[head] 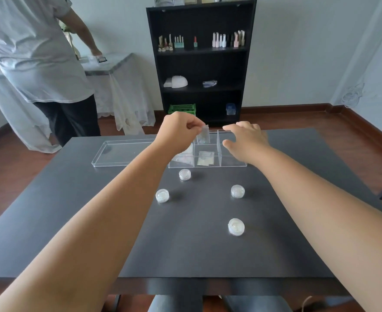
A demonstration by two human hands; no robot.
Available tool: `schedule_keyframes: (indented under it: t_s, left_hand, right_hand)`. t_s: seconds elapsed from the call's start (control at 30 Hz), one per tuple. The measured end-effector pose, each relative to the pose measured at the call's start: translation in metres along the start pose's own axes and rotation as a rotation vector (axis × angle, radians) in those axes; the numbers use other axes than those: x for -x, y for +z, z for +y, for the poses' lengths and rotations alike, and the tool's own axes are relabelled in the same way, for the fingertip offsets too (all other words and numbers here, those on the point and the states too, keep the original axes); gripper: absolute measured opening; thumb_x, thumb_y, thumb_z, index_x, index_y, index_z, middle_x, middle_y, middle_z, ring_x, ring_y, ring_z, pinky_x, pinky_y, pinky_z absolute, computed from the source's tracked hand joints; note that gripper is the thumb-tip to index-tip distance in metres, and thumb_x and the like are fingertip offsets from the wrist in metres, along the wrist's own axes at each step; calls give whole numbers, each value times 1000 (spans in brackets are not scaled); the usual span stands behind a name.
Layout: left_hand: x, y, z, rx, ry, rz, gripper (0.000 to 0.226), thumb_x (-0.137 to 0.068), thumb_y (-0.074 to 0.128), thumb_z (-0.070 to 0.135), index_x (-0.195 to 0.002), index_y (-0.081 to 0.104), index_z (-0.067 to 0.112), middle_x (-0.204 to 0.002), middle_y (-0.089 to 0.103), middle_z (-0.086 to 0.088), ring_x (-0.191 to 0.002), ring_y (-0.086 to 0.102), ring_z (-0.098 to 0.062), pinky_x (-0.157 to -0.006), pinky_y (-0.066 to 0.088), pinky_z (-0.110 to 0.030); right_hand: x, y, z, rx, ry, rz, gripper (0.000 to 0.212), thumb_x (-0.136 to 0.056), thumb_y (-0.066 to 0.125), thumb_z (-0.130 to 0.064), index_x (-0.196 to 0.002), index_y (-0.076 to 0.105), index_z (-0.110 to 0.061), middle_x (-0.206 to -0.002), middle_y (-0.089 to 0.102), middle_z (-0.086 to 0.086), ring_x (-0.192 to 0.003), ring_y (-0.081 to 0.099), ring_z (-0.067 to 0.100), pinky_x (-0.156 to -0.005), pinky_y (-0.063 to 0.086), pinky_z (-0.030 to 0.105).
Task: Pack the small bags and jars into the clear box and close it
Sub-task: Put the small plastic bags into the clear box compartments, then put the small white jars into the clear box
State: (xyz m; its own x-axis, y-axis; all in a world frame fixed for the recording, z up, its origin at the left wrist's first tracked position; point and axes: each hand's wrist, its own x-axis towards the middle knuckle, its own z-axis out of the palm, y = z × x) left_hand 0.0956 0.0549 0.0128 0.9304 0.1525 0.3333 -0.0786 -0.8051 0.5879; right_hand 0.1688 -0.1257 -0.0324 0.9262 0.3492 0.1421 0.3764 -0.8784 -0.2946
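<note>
Clear box (232, 163) sits open at the far-centre of the dark grey table (73, 210), w/ its lid (118, 154) lying flat just to the left, so the dividers stay reachable from above. Left hand (176, 131) pinches a small bag (203, 136) by its top edge, thumb and fingertips clamped on it, so it hangs upright over the far middle compartment, prob. to drop it in w/o folding. Right hand (246, 140) hovers over the box's right side, fingers spread apart and holding nothing; looks ready to steady the box, though contact can't be told. Two bags already lie flat in near compartments: a yellowish bag (205, 158) in the middle one, a paler bag (183, 159) in the left one. Four round jars wait outside, nearer the person: first jar (184, 174) just beside the box's front wall, second jar (162, 195), third jar (237, 191), fourth jar (236, 226) well apart. So bags come first, jars and lid not yet done. Table top is matte and bare otherwise. Room: red-brown wood floor, pale walls, a black shelf unit (201, 64) w/ nail polish bottles, and another person (32, 64) standing at a cloth-draped side table (118, 70).
</note>
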Motion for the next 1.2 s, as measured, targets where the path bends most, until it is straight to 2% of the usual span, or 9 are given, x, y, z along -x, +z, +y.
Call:
schedule_keyframes:
  t_s: [0.1, 0.2, 0.43, 0.5, 0.63, 0.77, 0.9, 1.0, 1.2]
  left_hand:
    - [-8, 17, -1, -86, -44, -112, 17, -91, 61, 23, -100, 75, 24, -90, 69, 8, -78, 64, -11, -71, 53, -25]
    - [-7, 29, -3, -220, -74, -201, 21, -91, 55, 26, -98, 75, 32, -87, 62, 12, -83, 60, -15, -79, 50, -33]
    - [15, 14, -23, -165, -15, -74, 27, -90, 55, 27, -111, 72, 28, -118, 69, 2, -87, 62, -19, -76, 45, -27]
    - [24, 7, -29, -137, 3, -46, 24, -90, 57, 27, -107, 73, 28, -111, 69, 8, -95, 58, -13, -76, 39, -24]
    - [51, -8, -39, -100, 18, -57, 15, -87, 62, 29, -97, 71, 35, -87, 63, 23, -82, 57, -3, -66, 39, -18]
    - [76, -16, -51, -116, 12, -127, 14, -82, 68, 32, -95, 69, 37, -89, 64, 19, -82, 59, -2, -67, 40, -16]
    - [91, -7, -52, -163, 8, -230, 26, -79, 69, 43, -104, 68, 37, -98, 60, 17, -85, 57, -5, -71, 40, -22]
    - [93, 2, -47, -210, 34, -274, 33, -80, 70, 40, -113, 65, 37, -107, 57, 12, -90, 58, -9, -78, 44, -27]
    - [90, 15, -35, -233, 39, -249, 19, -81, 70, 30, -99, 71, 31, -99, 55, 4, -85, 61, -13, -80, 51, -34]
  right_hand:
    - [3, 2, 5, 0, 13, -5, 49, -92, 43, -40, -141, 36, -38, -148, 36, 4, -133, 27, 29, -102, 27, 47]
    - [5, 6, 6, -8, 2, -9, 47, -93, 42, -39, -139, 37, -39, -146, 37, 4, -131, 27, 28, -100, 27, 47]
    - [11, 8, 7, -60, -1, -5, 41, -96, 37, -39, -136, 43, -37, -148, 34, 3, -133, 26, 27, -103, 25, 47]
    - [16, 7, 6, -90, -13, 17, 39, -96, 36, -39, -134, 46, -36, -149, 34, 3, -133, 26, 27, -103, 25, 47]
    - [35, 0, 9, -222, -128, 232, 30, -93, 47, -29, -121, 59, -30, -137, 45, 2, -125, 33, 27, -97, 26, 40]
    - [72, 0, 20, -256, -342, 396, 20, -86, 59, -12, -99, 70, -22, -111, 58, 1, -104, 42, 22, -86, 28, 33]
    - [103, 8, 25, -356, -398, 85, 16, -85, 63, -17, -94, 69, -29, -99, 57, -10, -92, 43, 7, -74, 35, 20]
    - [112, 12, 28, -335, -356, -138, 17, -85, 64, -28, -100, 67, -35, -105, 54, -15, -100, 47, 5, -83, 38, 22]
    - [111, 8, 33, -338, -287, -148, 17, -86, 66, -24, -101, 69, -32, -99, 54, -12, -86, 55, 6, -76, 41, 22]
